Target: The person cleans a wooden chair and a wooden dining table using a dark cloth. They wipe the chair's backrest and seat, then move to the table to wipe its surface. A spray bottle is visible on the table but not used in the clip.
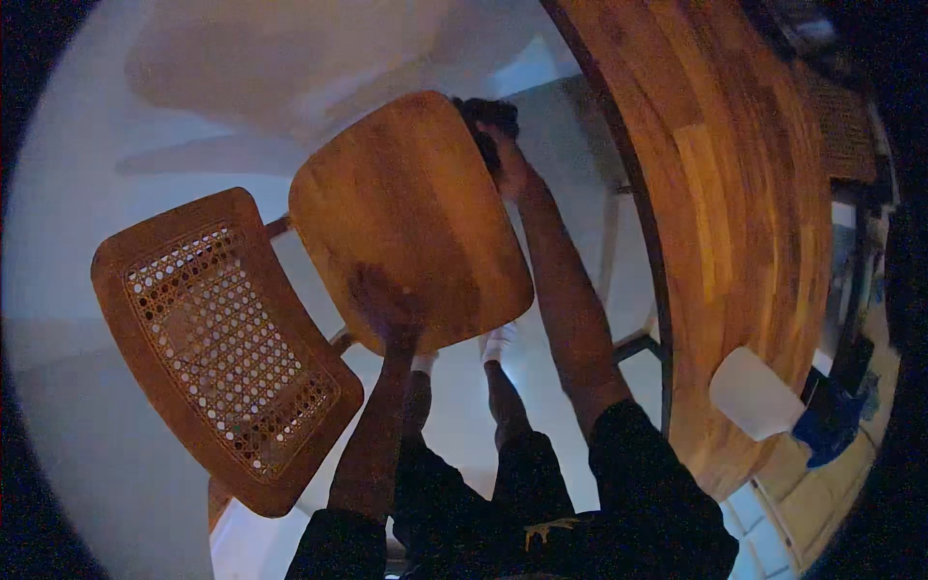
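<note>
A wooden chair with a smooth wooden seat (428, 217) and a woven cane backrest (225, 348) stands in front of me, its back towards the left. My left hand (388, 304) lies on the near left part of the seat, fingers spread, blurred. At the far right edge of the seat, my right hand (507, 156) is around a dark, soft-looking bundle (493, 119), perhaps a cloth. The fingers of that hand are partly hidden by the bundle.
A long wooden tabletop (725, 217) runs along the right side. Near its close end lies a pale rounded object (757, 393), with a dark blue cloth-like item (830, 428) beside it. My feet are on the pale floor (464, 413) just below the chair seat.
</note>
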